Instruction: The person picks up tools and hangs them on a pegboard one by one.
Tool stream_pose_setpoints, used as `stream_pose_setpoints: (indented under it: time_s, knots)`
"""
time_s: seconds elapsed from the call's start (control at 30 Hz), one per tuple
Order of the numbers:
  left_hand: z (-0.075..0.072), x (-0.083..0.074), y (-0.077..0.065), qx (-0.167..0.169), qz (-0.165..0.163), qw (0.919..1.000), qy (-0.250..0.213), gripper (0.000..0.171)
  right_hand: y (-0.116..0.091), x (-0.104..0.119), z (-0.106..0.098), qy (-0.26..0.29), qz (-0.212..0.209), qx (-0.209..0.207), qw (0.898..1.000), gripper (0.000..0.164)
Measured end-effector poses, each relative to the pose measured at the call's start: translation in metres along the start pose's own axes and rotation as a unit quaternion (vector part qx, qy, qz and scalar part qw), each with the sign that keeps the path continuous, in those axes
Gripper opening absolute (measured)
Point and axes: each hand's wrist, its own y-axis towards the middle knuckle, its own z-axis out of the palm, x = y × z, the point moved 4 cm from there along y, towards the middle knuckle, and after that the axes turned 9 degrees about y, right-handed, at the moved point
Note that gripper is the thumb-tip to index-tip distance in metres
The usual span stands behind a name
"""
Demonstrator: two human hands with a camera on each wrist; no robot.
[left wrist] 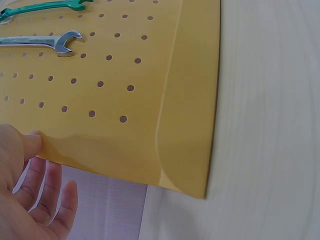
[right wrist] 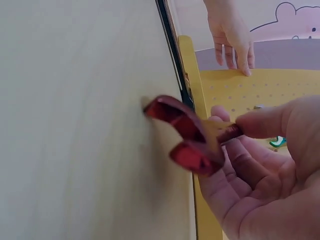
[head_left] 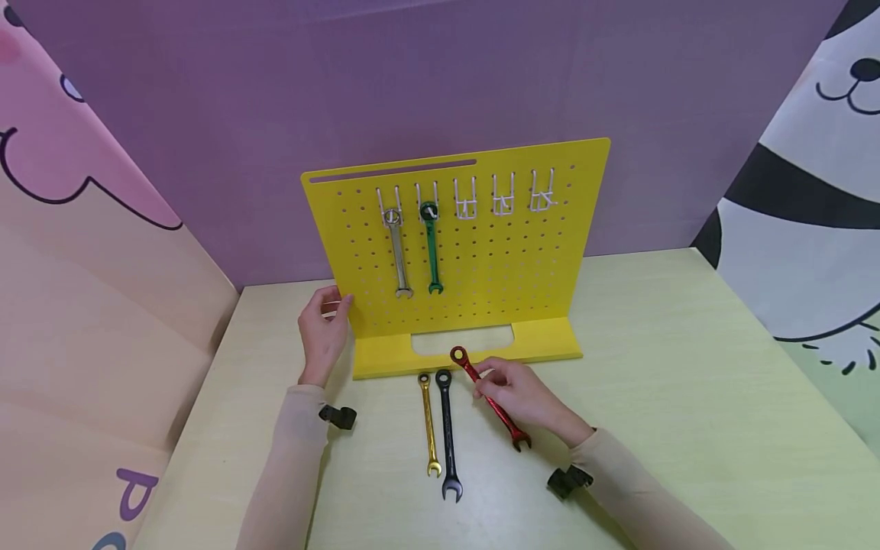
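Observation:
My right hand (head_left: 512, 389) pinches a red combination wrench (head_left: 498, 411) by its shaft, ring end toward the board and open end toward me. In the right wrist view the wrench's open jaw (right wrist: 192, 135) looms close, above the tabletop. At the left edge of a yellow pegboard (head_left: 495, 283), my left hand (head_left: 323, 332) holds on, thumb on the front face and fingers behind, as the left wrist view shows. A silver wrench (head_left: 398, 256) and a green wrench (head_left: 431, 248) hang on the two leftmost white hooks. Side by side on the table lie a gold wrench (head_left: 429, 428) and a black wrench (head_left: 449, 439).
Three more white hooks (head_left: 503, 202) run along the board's upper right. The board stands on a yellow base (head_left: 385, 357) with a cut-out, on a pale wooden table (head_left: 660, 367). Behind it rises a purple backdrop (head_left: 440, 84); printed cartoon panels flank both sides.

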Motion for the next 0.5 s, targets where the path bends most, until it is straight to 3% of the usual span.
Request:
stream_pose_setpoints:
  time_s: [0.17, 0.5]
  knots:
    - [0.001, 0.000, 0.000, 0.001, 0.001, 1.0000, -0.003, 0.027, 0.000, -0.002, -0.003, 0.049, 0.019, -0.019, 0.998, 0.030]
    - [-0.001, 0.000, 0.000, 0.002, -0.001, 1.0000, -0.006, 0.028, 0.000, 0.002, -0.011, 0.168, -0.003, -0.040, 0.985, 0.043]
